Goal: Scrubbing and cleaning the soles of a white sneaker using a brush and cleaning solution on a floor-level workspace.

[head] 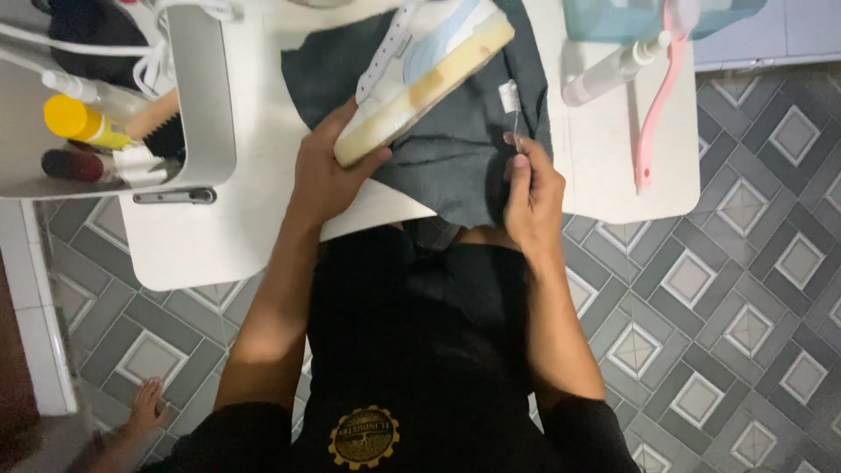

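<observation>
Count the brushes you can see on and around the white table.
2. A pink long-handled brush lies on the table's right side beside a spray bottle. A wooden-backed brush with dark bristles sits in the white tray at left. Others may be hidden there.

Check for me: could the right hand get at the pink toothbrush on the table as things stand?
Probably yes. The right hand pinches the dark cloth; bare white table lies between it and the pink toothbrush. It would have to let go first.
</observation>
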